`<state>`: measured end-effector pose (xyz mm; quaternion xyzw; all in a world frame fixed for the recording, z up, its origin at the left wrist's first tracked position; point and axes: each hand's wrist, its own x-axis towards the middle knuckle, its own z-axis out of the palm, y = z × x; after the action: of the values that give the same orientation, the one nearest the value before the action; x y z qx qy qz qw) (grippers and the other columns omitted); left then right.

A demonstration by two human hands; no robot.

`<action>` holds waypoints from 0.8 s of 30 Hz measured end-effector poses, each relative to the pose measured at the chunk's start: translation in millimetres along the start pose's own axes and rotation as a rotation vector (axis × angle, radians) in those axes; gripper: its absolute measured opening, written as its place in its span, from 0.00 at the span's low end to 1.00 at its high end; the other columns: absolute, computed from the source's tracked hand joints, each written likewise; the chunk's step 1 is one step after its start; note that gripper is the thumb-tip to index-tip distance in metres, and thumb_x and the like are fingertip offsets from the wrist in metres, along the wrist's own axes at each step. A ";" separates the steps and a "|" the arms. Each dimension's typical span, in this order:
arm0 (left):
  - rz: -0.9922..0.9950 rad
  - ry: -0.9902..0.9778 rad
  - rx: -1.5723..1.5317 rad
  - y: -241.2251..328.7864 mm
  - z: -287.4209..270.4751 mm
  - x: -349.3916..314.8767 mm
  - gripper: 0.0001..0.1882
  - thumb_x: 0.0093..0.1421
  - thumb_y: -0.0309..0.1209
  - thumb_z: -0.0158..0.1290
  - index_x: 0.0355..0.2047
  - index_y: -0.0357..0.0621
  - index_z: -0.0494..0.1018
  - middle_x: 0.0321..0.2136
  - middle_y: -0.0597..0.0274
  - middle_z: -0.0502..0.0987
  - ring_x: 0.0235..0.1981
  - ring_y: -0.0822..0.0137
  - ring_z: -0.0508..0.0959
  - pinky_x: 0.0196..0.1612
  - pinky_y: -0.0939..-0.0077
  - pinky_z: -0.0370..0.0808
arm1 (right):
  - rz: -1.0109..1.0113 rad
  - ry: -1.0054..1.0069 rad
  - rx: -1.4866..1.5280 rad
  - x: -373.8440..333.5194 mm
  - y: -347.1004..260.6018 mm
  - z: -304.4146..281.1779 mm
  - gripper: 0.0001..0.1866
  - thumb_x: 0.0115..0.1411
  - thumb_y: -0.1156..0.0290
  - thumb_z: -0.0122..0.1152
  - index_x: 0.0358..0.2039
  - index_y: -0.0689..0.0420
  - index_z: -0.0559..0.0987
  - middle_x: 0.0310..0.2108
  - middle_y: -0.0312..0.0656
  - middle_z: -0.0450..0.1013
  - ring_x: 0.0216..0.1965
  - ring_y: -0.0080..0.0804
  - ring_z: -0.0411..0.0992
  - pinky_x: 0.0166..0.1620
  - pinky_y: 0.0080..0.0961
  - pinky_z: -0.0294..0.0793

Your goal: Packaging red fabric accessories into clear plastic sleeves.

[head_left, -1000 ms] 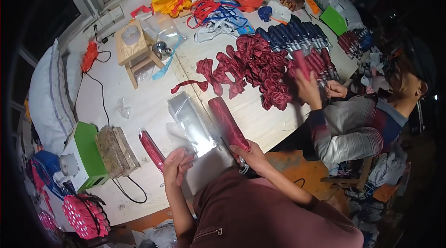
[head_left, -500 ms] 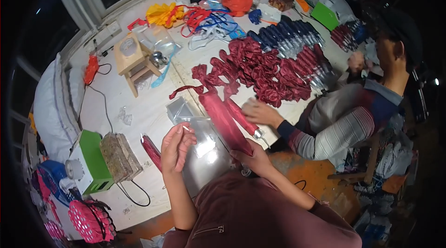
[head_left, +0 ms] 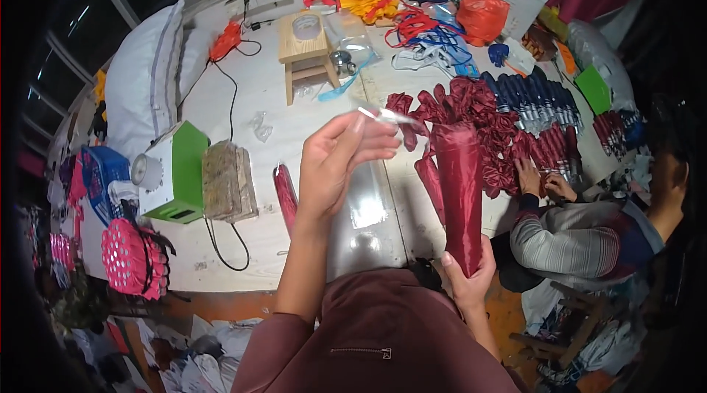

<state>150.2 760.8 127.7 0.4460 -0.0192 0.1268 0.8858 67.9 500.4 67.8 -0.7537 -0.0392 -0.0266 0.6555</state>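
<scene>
My right hand [head_left: 471, 275] grips the lower end of a folded dark red umbrella [head_left: 462, 187], held upright over the table's front edge. Raised at the middle, my left hand [head_left: 342, 154] pinches a thin whitish strip [head_left: 394, 116], blurred by motion, whose far end reaches toward the umbrella's top. I cannot make out what the strip is. Behind the held umbrella lies another red one [head_left: 429, 179], partly hidden by it. A slim red umbrella [head_left: 284, 190] rests on the table left of my left forearm.
Crumpled red umbrellas [head_left: 460, 102] and dark blue ones [head_left: 530, 95] cover the right side. A co-worker's hands [head_left: 529, 176] touch the red pile. Leftward stand a wooden stool [head_left: 303, 47] with a tape roll, a stone-like block [head_left: 228, 183] and a green-white box [head_left: 180, 172].
My left hand has risen, with the whitish strip now stretched toward the umbrella. The umbrella stands more upright and further right. My view has shifted; the co-worker's hand has moved to the red pile.
</scene>
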 end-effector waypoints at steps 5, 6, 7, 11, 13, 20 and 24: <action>0.119 0.129 0.054 4.1 14.9 10.1 0.16 0.70 0.30 0.48 0.49 0.24 0.70 0.37 0.43 0.81 0.35 0.60 0.84 0.40 0.77 0.83 | -0.221 -0.091 -0.201 -2.7 -18.4 -7.2 0.26 0.49 0.75 0.72 0.48 0.65 0.73 0.31 0.41 0.77 0.25 0.29 0.72 0.32 0.21 0.73; 0.116 0.128 0.046 4.4 18.8 9.9 0.16 0.70 0.30 0.48 0.49 0.24 0.70 0.37 0.43 0.81 0.35 0.60 0.84 0.40 0.77 0.83 | -0.221 -0.089 -0.209 -3.6 -19.4 -6.3 0.26 0.49 0.75 0.72 0.48 0.65 0.73 0.31 0.41 0.77 0.25 0.29 0.72 0.32 0.21 0.73; 0.129 0.145 0.035 5.6 22.9 9.6 0.16 0.69 0.29 0.49 0.48 0.25 0.71 0.36 0.43 0.81 0.34 0.60 0.84 0.40 0.77 0.83 | -0.250 -0.111 -0.227 -3.5 -20.6 -3.6 0.26 0.49 0.75 0.71 0.48 0.65 0.73 0.32 0.42 0.77 0.26 0.29 0.72 0.33 0.21 0.73; 0.169 0.195 0.006 7.5 32.3 9.0 0.14 0.68 0.28 0.51 0.47 0.26 0.72 0.34 0.45 0.81 0.33 0.60 0.85 0.38 0.77 0.83 | -0.341 -0.178 -0.277 -2.2 -23.5 3.6 0.26 0.49 0.76 0.70 0.49 0.65 0.73 0.35 0.44 0.77 0.29 0.28 0.72 0.37 0.22 0.73; 0.173 0.177 -0.014 4.9 32.6 7.2 0.13 0.67 0.27 0.53 0.47 0.28 0.72 0.34 0.44 0.81 0.33 0.59 0.84 0.39 0.76 0.83 | -0.299 -0.169 -0.263 -2.0 -22.0 3.7 0.27 0.48 0.76 0.70 0.49 0.66 0.73 0.36 0.45 0.78 0.30 0.28 0.73 0.38 0.23 0.73; 0.168 0.160 0.000 0.4 27.7 3.2 0.11 0.65 0.27 0.55 0.44 0.31 0.74 0.34 0.45 0.81 0.32 0.60 0.84 0.38 0.76 0.82 | -0.179 -0.102 -0.286 -0.6 -15.5 2.7 0.27 0.48 0.77 0.70 0.49 0.66 0.73 0.34 0.44 0.79 0.29 0.29 0.74 0.37 0.23 0.74; 0.175 0.157 0.014 -5.4 30.3 7.6 0.10 0.65 0.27 0.56 0.43 0.31 0.74 0.33 0.46 0.81 0.31 0.62 0.84 0.37 0.78 0.81 | -0.220 -0.111 -0.302 -2.0 -17.1 3.0 0.26 0.48 0.77 0.70 0.49 0.66 0.73 0.33 0.44 0.79 0.29 0.29 0.73 0.37 0.23 0.74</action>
<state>161.2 735.2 142.8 0.4376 0.0122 0.2384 0.8669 64.2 505.6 84.0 -0.8350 -0.1533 -0.0620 0.5249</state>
